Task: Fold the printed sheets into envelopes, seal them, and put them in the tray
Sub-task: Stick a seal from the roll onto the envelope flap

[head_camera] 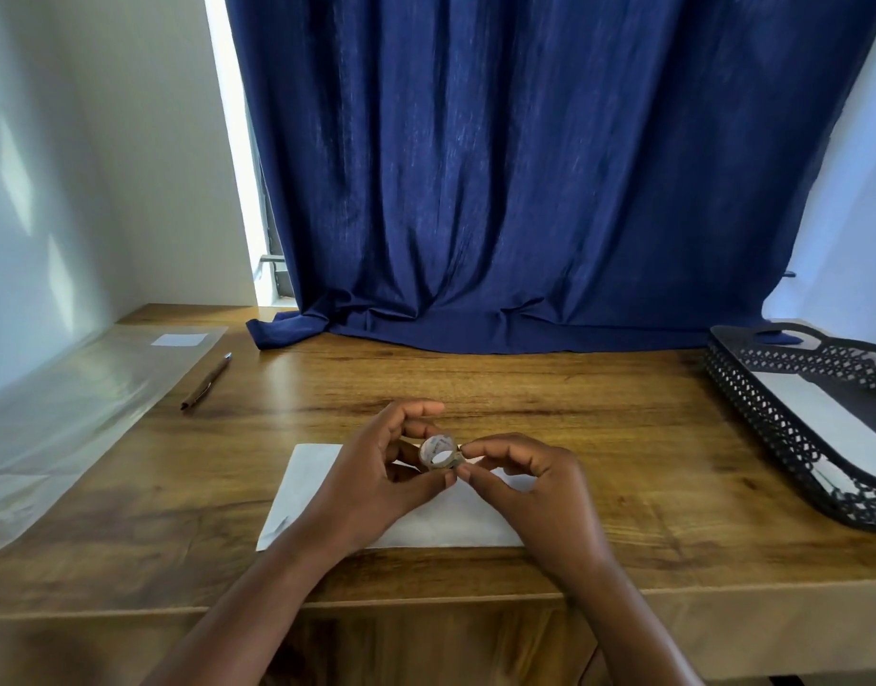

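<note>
Tape roll [437,453], small and brownish with a pale core, is held above the tabletop [550,388] at the middle of its near half, between both hands. Left hand [376,480] grips the roll, its thumb under the roll's near side and its curled fingers [416,409] arched over the far side. Right hand [527,480] meets the roll at its right edge, thumb and forefinger pinched together there; whether a loose tape end lies between them cannot be told. The remaining fingers of the right hand are curled and clear of the roll.

Directly beneath the hands lies a white folded envelope [426,527], flat on the tabletop close to the near edge, its long side parallel to that edge. Both wrists cross over it, and its centre is hidden by them.

A black perforated tray [753,413] sits at the right edge of the tabletop, well apart from the envelope. White paper [822,413] lies flat inside it; how many pieces cannot be told.

Along the left edge lies a clear plastic sheet [79,413], with a small white label [179,339] at its far end. A brown pen [207,381] rests just beside the sheet's right border, angled towards the far left corner.

A dark blue curtain [525,165] hangs behind the far edge, its hem spread on the tabletop. A white wall [79,141] stands to the left.
</note>
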`<action>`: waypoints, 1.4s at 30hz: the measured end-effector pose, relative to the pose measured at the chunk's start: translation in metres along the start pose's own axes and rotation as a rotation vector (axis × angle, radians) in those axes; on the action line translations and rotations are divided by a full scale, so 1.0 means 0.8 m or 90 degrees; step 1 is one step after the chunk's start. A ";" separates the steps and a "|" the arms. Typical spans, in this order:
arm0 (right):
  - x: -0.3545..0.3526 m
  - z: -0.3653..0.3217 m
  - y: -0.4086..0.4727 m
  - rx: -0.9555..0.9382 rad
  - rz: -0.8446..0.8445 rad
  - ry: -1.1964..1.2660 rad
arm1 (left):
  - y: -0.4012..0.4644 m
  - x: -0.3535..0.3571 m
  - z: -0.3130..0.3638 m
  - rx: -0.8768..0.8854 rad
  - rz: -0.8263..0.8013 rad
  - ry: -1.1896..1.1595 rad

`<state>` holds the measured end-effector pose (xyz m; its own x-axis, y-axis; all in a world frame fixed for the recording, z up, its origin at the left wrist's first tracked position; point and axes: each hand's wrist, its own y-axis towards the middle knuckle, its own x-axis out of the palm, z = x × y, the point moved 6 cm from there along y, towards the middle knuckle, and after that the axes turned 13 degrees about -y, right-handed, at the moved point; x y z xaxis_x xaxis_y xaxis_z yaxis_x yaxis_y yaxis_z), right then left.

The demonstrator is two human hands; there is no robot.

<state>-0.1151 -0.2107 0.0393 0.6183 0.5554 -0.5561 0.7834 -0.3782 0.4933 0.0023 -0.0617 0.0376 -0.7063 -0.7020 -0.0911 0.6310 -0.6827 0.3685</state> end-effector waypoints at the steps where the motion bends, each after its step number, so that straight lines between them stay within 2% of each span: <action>1: 0.001 0.001 0.000 0.003 -0.003 0.003 | 0.000 0.000 0.000 0.000 0.001 0.008; 11: 0.000 0.010 -0.002 0.058 0.008 0.075 | -0.001 0.006 -0.003 -0.002 -0.049 0.014; 16: 0.002 0.009 -0.003 0.080 -0.013 0.135 | -0.001 0.005 0.000 0.007 -0.043 0.015; 18: 0.002 0.008 -0.003 0.081 -0.014 0.114 | -0.001 0.004 -0.002 0.001 -0.038 0.010; 24: -0.005 0.009 -0.002 0.070 0.023 0.097 | 0.001 -0.001 -0.002 -0.009 0.006 0.014; 35: -0.020 0.008 -0.001 0.091 0.113 0.127 | 0.004 -0.026 -0.006 0.020 0.160 0.107; 42: -0.015 0.012 0.000 0.108 0.071 0.107 | 0.011 -0.051 -0.004 -0.001 0.159 0.181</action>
<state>-0.1220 -0.2241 0.0392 0.6935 0.6128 -0.3787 0.7190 -0.5553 0.4180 0.0376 -0.0396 0.0413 -0.4134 -0.8751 -0.2516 0.7733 -0.4833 0.4104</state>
